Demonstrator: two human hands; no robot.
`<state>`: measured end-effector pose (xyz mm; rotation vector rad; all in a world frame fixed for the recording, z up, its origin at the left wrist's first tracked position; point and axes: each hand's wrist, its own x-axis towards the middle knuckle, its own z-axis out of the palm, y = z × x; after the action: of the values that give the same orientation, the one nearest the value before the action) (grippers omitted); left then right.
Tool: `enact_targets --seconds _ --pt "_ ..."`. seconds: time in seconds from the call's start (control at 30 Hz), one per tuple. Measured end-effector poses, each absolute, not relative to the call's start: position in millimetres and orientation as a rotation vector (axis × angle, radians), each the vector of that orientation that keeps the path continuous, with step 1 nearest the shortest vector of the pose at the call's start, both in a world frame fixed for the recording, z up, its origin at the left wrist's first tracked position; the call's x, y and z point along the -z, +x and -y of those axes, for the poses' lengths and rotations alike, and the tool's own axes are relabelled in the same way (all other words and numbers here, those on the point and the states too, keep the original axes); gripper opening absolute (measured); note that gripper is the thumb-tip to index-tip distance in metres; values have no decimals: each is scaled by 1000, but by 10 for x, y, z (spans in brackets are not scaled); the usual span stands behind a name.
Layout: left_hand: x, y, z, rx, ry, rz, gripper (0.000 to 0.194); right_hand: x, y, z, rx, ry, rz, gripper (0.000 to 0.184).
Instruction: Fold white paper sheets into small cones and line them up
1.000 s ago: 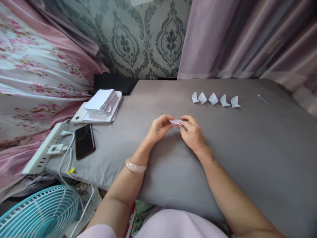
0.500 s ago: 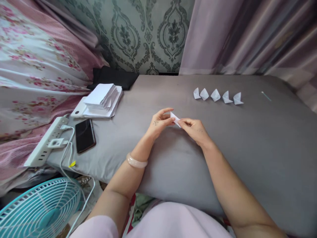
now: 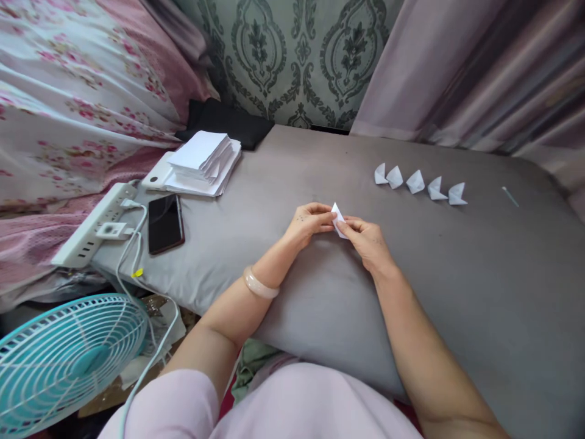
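Note:
Between my hands is a small folded white paper point(image 3: 338, 221), pointed at the top and held above the grey cloth surface. My left hand point(image 3: 311, 222) pinches its left edge, thumb in front and fingers behind. From the right, my right hand point(image 3: 365, 239) grips the lower part, its thumb pressed on the front face. The fingers behind the paper are partly hidden. Several folded white paper shapes point(image 3: 415, 182) with upright points stand in a slanting row beyond my right hand.
A stack of white paper point(image 3: 201, 160) lies at the back left beside a black cloth point(image 3: 233, 122). Nearer are a phone point(image 3: 165, 224), a white power strip point(image 3: 94, 227) with cables and a turquoise fan point(image 3: 86, 360). A thin cotton-swab-like stick point(image 3: 510, 196) lies far right.
The folded paper has turned more upright in my hands, and my right thumb now lies on its face. The view has shifted slightly, so the surroundings sit differently in the picture.

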<state>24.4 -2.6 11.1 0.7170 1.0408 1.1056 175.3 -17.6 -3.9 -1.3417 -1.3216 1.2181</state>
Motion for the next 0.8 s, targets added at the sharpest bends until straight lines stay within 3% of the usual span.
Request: enact_targets --seconds 0.43,0.8 --pt "-193 213 53 -1148 718 -1182 9 -17 1703 215 -1393 -1433 1284 45" --pt "-142 149 11 -1140 689 -1074 9 -88 1669 244 -1598 -1393 893 29"
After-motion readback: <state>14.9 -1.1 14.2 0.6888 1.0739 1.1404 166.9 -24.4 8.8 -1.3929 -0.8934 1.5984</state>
